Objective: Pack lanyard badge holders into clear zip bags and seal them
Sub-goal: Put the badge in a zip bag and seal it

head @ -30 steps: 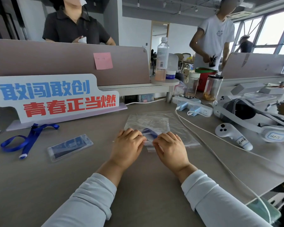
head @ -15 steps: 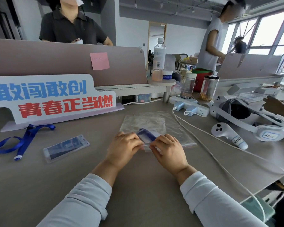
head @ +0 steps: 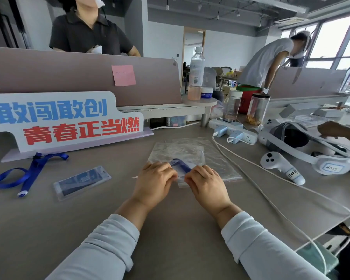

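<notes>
A clear zip bag (head: pixel 178 151) lies flat on the grey desk (head: pixel 170 223) in front of me, on top of another clear bag (head: pixel 220 158). A blue lanyard piece (head: pixel 180 163) shows through the bag's near end. My left hand (head: pixel 153 182) and my right hand (head: pixel 207 185) both pinch the bag's near edge, fingertips close together. A second badge holder (head: pixel 82 181) with its blue lanyard (head: pixel 28 172) lies loose on the desk to the left.
A lettered sign (head: pixel 65 120) stands at the back left before a partition. A power strip (head: pixel 233 131), white cables (head: pixel 261 190), a controller (head: pixel 281 166) and a headset (head: pixel 311 150) crowd the right. Another person's hand (head: pixel 331 130) reaches over the headset. Bottles stand behind.
My hands have stayed pinched on the bag's near edge, barely shifting. The person in white at the back right has bent forward, and a hand has come in over the headset.
</notes>
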Demonstrator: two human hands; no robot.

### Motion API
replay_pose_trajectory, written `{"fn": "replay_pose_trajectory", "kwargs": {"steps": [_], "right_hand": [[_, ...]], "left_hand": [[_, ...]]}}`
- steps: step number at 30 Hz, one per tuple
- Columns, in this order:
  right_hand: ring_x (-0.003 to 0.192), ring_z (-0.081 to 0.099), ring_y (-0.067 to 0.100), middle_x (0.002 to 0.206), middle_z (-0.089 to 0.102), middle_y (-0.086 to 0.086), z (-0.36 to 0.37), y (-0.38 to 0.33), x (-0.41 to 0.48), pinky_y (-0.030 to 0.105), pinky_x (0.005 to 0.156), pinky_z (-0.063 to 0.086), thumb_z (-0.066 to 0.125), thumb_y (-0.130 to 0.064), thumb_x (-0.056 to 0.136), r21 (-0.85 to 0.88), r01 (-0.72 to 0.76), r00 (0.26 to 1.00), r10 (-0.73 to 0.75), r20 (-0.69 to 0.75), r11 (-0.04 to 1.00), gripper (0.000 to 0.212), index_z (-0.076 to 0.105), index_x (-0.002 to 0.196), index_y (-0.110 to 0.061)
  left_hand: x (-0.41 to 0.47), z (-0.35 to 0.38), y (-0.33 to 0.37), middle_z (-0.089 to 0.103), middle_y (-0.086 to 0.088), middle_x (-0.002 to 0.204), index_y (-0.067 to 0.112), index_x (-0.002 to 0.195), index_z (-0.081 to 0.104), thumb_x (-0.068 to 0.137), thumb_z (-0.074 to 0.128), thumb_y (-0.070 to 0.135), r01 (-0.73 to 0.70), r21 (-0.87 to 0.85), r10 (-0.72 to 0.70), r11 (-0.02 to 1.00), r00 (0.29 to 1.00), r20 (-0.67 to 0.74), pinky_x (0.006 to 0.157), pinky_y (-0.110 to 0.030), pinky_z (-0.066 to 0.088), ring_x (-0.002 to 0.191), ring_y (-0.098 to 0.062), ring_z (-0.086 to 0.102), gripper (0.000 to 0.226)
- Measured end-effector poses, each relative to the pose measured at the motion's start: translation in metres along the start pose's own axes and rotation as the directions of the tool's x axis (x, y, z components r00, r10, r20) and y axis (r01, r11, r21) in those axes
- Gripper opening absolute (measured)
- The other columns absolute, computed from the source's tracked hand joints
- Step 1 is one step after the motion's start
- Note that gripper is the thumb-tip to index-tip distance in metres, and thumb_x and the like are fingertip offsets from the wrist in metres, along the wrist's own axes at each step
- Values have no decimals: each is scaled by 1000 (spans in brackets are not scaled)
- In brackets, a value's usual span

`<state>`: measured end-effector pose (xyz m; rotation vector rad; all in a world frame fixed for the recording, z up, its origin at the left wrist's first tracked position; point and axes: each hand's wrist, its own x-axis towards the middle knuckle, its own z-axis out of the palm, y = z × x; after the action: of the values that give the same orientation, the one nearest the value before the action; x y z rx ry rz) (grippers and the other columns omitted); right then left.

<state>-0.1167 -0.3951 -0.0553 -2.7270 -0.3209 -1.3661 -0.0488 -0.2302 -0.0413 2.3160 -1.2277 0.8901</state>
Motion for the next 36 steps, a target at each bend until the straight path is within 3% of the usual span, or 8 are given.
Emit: {"fn": "replay_pose_trajectory", "kwargs": {"steps": [4,9,12,21,24,28,32,36], "right_hand": [[61,56,22,69,59,1,-3,8,-3,27,54,50,49,-25,84,39,-44,999,44,-5,998,24,67,72,-14],[60,56,20,66,60,-2,-5,15,-5,26,54,49,52,-26,83,82,-108,994,107,14,991,26,70,68,-14],[60,57,19,66,62,-4,-8,20,-8,24,50,48,53,-30,83,103,-144,990,142,28,984,26,72,71,-16],[57,59,14,63,66,-9,-27,26,-19,23,49,47,58,-41,78,118,-241,968,230,100,963,28,72,65,-20],[60,61,15,63,66,-7,-32,26,-22,24,52,49,65,-35,74,148,-315,946,297,132,938,20,69,63,-19],[61,61,11,71,69,-7,-38,25,-27,25,57,52,73,-29,73,199,-365,927,334,173,910,10,74,77,-20],[72,61,4,86,71,-5,-48,25,-32,3,71,44,78,-12,73,313,-524,848,450,280,792,20,75,93,-14],[72,61,3,85,72,-2,-52,24,-35,-4,68,39,78,-11,73,328,-610,790,519,327,722,16,77,88,-12]], "left_hand": [[-2,-2,-7,60,4,71,20,71,64,83,44,31,55,-16,-55,998,998,-34,59,-23,42,61,-17,59,26],[-1,-4,-12,64,5,70,21,73,72,75,56,41,43,-9,-43,999,998,37,57,-21,46,59,-15,62,26],[-6,-10,-25,68,5,69,19,75,74,66,77,30,80,-52,-78,995,997,24,58,-21,45,56,-17,63,14],[-26,-24,-37,70,2,72,14,80,76,70,78,19,223,-164,-220,961,975,36,54,-14,42,60,-15,63,11],[-33,-30,-39,71,1,78,13,85,76,74,75,18,273,-198,-268,942,962,49,60,-28,55,67,-15,64,12],[-41,-36,-34,71,1,84,12,85,75,75,74,14,331,-294,-334,897,942,41,73,-28,52,78,-15,64,10],[-54,-42,-32,68,11,83,32,81,67,78,71,11,516,-482,-522,708,842,135,77,-17,49,81,-6,64,22],[-60,-50,-29,70,4,85,14,90,73,79,70,9,550,-467,-556,692,819,140,70,-1,43,79,0,62,12]]}}
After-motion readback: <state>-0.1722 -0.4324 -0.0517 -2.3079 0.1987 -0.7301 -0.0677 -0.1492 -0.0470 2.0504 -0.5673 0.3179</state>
